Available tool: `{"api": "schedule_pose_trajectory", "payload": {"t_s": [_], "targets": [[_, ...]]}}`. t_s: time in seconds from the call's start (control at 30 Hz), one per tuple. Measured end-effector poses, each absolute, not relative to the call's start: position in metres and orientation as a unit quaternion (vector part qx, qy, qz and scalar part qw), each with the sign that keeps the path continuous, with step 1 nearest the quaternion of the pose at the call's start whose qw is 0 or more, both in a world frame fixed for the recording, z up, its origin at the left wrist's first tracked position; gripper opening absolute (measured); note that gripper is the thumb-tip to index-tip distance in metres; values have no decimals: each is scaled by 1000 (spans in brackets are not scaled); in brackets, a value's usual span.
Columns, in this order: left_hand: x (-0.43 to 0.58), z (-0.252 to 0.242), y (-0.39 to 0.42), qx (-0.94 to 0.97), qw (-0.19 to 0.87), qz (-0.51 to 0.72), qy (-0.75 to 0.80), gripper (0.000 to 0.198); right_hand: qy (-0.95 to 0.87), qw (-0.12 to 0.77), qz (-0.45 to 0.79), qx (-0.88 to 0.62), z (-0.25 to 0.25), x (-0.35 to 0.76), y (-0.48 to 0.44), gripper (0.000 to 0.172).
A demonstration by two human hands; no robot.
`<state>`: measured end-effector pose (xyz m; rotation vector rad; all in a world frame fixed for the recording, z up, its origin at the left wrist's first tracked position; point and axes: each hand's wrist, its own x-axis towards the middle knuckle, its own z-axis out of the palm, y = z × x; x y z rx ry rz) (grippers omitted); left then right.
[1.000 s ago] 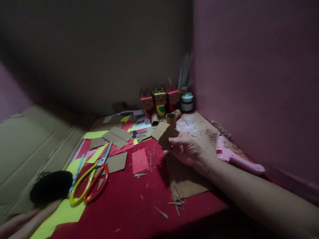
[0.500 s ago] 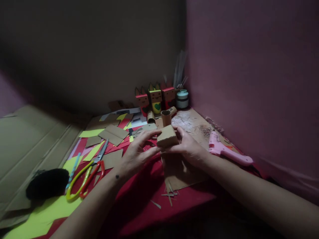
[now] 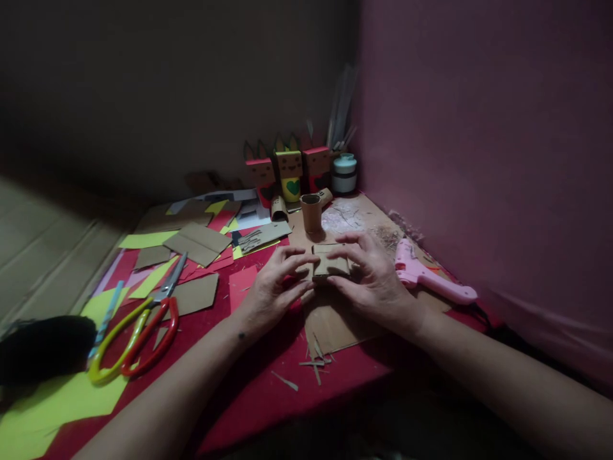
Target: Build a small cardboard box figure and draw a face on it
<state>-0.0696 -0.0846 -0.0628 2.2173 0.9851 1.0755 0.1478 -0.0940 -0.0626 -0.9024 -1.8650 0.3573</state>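
A small folded brown cardboard piece (image 3: 329, 260) is held between both hands, low over a flat cardboard sheet (image 3: 335, 322) on the red surface. My left hand (image 3: 272, 291) grips its left end with the fingers curled on it. My right hand (image 3: 371, 278) covers its right end and top, fingers bent over it. A short cardboard tube (image 3: 311, 212) stands just behind the piece.
Scissors with yellow and red handles (image 3: 138, 332) lie at the left among brown, yellow and red paper scraps. A pink glue gun (image 3: 431, 281) lies right of my right hand. Three cardboard figures (image 3: 287, 169) and a small jar (image 3: 344, 174) stand in the corner. A black fuzzy object (image 3: 43, 348) sits far left.
My left hand came in from the lower left and took hold of the cardboard piece. Both hands then lowered it toward the flat cardboard sheet.
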Motion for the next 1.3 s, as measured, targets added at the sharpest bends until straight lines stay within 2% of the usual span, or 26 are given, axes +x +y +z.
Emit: {"api": "schedule_pose_trajectory", "payload": {"t_s": [0.07,0.3,0.7,0.93,1.07,1.3], "targets": [[-69,-65,-84,809,236,403,358,32,-775,496,126,-370,-62,147,-97,17],[-63,-67,-85,804,221,435,339,22,-784,498,119,-350,-62,147,-98,13],[-60,-66,-86,796,209,455,340,15,-772,504,163,-352,-65,147,-99,16],[-54,-63,-87,804,187,463,324,12,-772,502,144,-363,-62,149,-99,19],[-54,-62,-87,808,180,464,316,12,-751,520,161,-375,-62,150,-99,19],[-55,-60,-86,823,166,445,311,12,-767,484,168,-385,-62,160,-96,12]]}}
